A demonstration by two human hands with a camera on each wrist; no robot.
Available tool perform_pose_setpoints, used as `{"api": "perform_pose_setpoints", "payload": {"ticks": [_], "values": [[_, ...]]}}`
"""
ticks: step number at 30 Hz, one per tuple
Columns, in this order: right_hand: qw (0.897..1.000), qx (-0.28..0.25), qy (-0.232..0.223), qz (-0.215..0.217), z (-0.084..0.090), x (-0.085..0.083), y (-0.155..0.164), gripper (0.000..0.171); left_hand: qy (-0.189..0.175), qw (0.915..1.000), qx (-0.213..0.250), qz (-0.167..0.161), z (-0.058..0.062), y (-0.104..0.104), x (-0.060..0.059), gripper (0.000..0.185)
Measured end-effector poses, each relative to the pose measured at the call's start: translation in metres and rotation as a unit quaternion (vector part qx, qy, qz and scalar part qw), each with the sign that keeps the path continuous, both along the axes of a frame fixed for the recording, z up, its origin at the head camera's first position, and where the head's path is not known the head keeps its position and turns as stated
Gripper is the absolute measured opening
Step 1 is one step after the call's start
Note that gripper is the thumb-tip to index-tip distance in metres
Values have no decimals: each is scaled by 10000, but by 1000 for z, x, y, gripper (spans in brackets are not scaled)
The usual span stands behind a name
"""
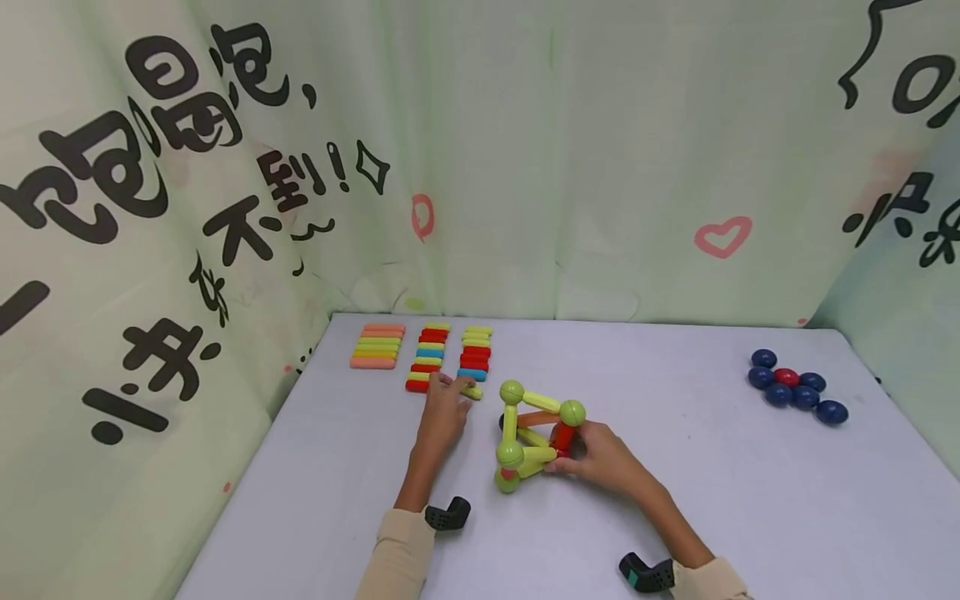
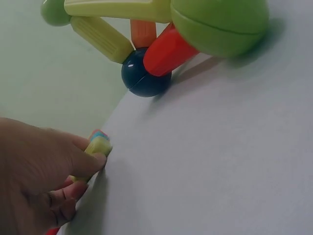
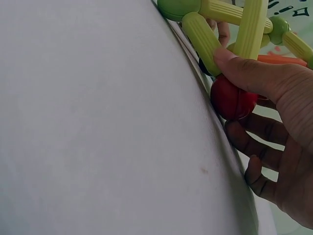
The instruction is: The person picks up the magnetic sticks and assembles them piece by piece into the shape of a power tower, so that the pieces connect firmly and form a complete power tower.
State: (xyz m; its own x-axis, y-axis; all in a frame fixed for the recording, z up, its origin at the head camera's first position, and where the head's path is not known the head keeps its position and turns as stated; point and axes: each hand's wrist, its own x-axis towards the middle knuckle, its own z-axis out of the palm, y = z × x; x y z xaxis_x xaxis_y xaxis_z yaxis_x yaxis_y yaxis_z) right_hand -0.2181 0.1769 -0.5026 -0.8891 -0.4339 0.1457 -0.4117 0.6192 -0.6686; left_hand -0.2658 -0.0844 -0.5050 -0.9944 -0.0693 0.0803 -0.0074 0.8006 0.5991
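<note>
Left hand: pinching a yellow-green rod between thumb and fingertips. Rod location: near end of the right-hand column of loose rods, just beside a blue rod. Contact between pinched rod and table: cannot tell. Long axis: roughly left to right, free end pointing towards the ball-and-rod frame and angled slightly to the near side.

Right hand: gripping the frame at a red ball on its right side, thumb against an adjoining yellow-green rod, fingers below the ball.

Deciding relation, by judgement: frame between the hands, to the right of the pinched rod and slightly nearer the body, with its green balls on the left side towards the rod's free end. Hand nearer to the rod: left, already in contact. Hand nearer to the frame: right.
</note>
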Motion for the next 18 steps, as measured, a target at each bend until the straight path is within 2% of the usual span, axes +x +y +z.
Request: {"api": "perform_pose_setpoints", "payload": {"ticks": [6, 9, 11, 13, 14, 15, 17, 18], "values": [[9998, 142, 64, -138, 2, 0, -1, 42, -16, 9992, -387, 40, 3, 2, 1, 25], [9996, 133, 73, -223, 2, 1, 0, 39, -36, 9992, -397, 45, 7, 1, 3, 23], [9993, 112, 85, -353, 2, 1, 1, 39, 32, 10000, -65, -58, 11, 0, 3, 24], [9985, 105, 88, -523, 3, 0, 3, 39, 31, 9977, 643, -226, 17, 1, 3, 26], [9980, 100, 77, -624, 3, 0, 3, 39, -8, 9930, 1133, -342, 20, 1, 3, 27], [9973, 86, 58, -722, 3, 0, 4, 40, -78, 9842, 1702, -476, 24, 2, 3, 27], [9963, 56, 22, -860, 4, -1, 4, 42, -235, 9565, 2817, -717, 32, 4, 4, 29], [9959, 48, 19, -908, 5, -1, 4, 41, -369, 9392, 3323, -784, 36, 6, 4, 31]]}}
